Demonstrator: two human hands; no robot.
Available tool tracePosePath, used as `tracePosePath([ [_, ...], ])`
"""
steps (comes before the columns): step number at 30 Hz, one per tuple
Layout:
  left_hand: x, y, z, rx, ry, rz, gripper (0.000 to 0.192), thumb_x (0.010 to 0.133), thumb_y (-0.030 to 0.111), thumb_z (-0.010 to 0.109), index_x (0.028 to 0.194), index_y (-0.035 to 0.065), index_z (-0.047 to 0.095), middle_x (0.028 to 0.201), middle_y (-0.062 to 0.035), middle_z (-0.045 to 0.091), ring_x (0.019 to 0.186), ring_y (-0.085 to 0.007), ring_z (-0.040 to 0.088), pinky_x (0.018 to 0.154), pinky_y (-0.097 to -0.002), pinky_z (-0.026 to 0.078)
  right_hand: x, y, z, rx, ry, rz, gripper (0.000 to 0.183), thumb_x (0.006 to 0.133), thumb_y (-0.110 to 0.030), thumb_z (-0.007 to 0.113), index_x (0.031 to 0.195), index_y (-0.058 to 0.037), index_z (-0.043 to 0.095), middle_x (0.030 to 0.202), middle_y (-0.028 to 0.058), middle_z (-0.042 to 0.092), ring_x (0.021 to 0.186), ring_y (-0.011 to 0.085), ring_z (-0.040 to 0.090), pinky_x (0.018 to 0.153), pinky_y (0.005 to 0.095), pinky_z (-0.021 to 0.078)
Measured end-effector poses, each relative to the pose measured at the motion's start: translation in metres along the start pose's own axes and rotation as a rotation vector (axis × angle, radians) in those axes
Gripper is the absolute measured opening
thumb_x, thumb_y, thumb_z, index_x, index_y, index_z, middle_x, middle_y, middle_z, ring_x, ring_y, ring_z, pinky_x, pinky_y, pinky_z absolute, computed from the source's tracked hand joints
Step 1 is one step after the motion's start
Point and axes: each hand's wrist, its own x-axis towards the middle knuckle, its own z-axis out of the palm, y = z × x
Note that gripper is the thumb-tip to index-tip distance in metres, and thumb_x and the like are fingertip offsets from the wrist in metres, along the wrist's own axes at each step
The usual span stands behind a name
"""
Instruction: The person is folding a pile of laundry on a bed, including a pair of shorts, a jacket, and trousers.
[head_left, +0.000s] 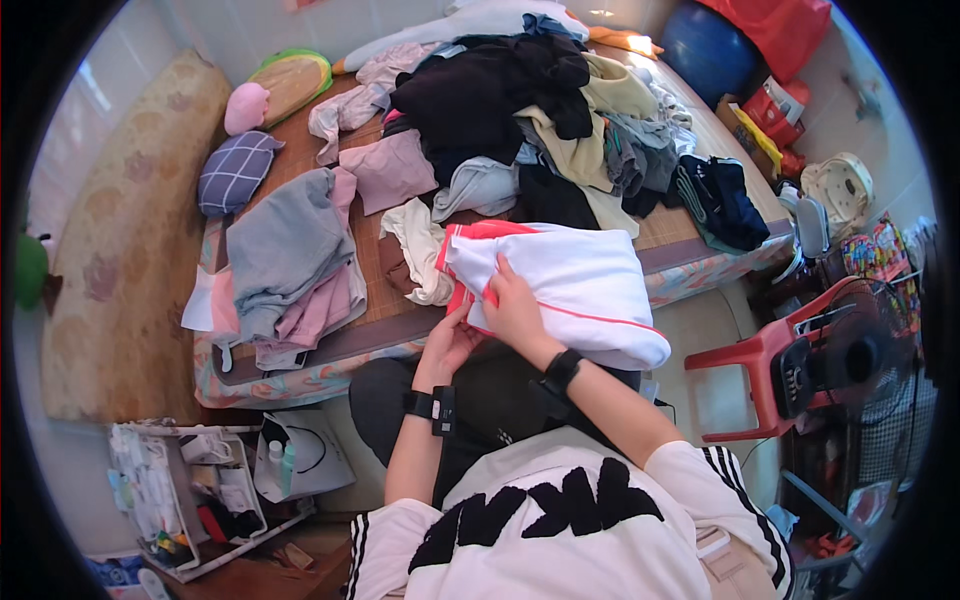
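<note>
A folded white garment with red trim (592, 270) lies before me, partly over my lap and against the bed's front edge. At its left end, my left hand (452, 345) pinches the red edge between thumb and fingers. My right hand (516, 307) grips the cloth beside it, with the index finger stretched along the white surface. A crumpled cream garment (420, 251) and a brown cloth (397, 264) are just left of the fold. Farther left is a stack topped by a grey garment (289, 240), with pink clothes (319, 311) under it.
Black clothes (480, 97) and yellow ones (619, 86) are heaped across the bed mat (360, 296). Folded dark trousers (724, 199) lie at its right. An electric fan (855, 360) stands on a red stool (739, 356). A storage cart (217, 487) is lower left, beside a paper bag (322, 457).
</note>
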Motion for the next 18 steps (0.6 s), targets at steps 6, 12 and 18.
tracePosePath([
  [6, -0.008, 0.012, 0.001, 0.042, -0.016, -0.046, 0.034, 0.084, 0.020, 0.058, 0.116, 0.0099, 0.053, 0.106, -0.0067, 0.060, 0.093, -0.0220, 0.058, 0.086, -0.0419, 0.044, -0.015, -0.010, -0.037, -0.059, -0.243, -0.102, 0.026, 0.074, -0.017, 0.065, 0.092, -0.0030, 0.053, 0.134, 0.0321, 0.032, 0.104, 0.0439, 0.048, 0.093, 0.0443, 0.0378],
  [12, -0.042, 0.007, 0.068, 1.089, 0.672, 1.261, 0.034, 0.084, 0.023, 0.057, 0.112, 0.0038, 0.054, 0.113, -0.0131, 0.054, 0.115, -0.0329, 0.045, 0.098, -0.0469, 0.030, -0.040, 0.013, -0.162, -0.131, 0.177, 0.065, 0.047, 0.075, -0.020, 0.069, 0.113, -0.0031, 0.048, 0.123, 0.0208, 0.046, 0.118, 0.0360, 0.042, 0.100, 0.0411, 0.0316],
  [18, -0.033, -0.001, 0.129, 1.907, 0.015, 1.284, 0.048, 0.082, 0.031, 0.057, 0.125, 0.0099, 0.049, 0.136, -0.0149, 0.037, 0.133, -0.0341, 0.024, 0.105, -0.0540, 0.010, -0.105, 0.070, -0.202, 0.292, 0.141, 0.867, 0.066, 0.073, -0.025, 0.073, 0.125, 0.0016, 0.042, 0.120, 0.0182, 0.050, 0.109, 0.0259, 0.051, 0.093, 0.0352, 0.0394],
])
